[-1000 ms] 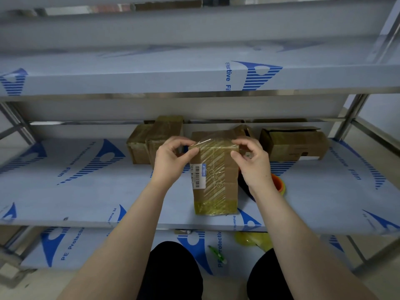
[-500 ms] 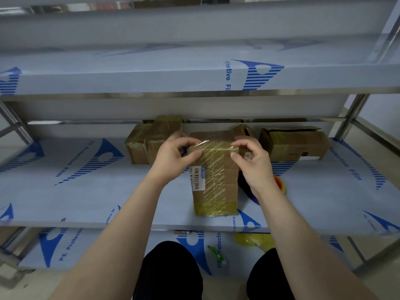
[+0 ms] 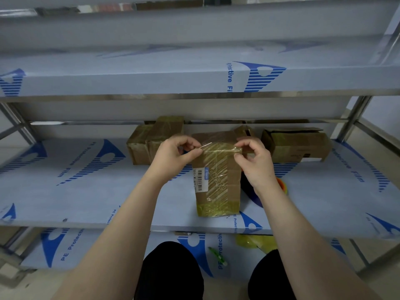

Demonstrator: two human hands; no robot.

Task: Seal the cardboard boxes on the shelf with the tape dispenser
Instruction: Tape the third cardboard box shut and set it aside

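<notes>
While the cardboard box (image 3: 218,182) stands upright near the front of the shelf (image 3: 86,191), a tape strip (image 3: 220,149) is held stretched over its top edge, pinched at its ends by the left hand (image 3: 173,156) and the right hand (image 3: 255,161); pressing it down flat is judged due next.

We see a tall cardboard box (image 3: 217,176) standing upright near the shelf (image 3: 86,191) front, bound in yellowish tape, with a clear tape strip (image 3: 220,148) stretched across its top edge. Behind sit the left rear boxes (image 3: 140,148) and the right rear box (image 3: 298,144). An orange tape dispenser (image 3: 281,184) shows just right, mostly hidden.
</notes>
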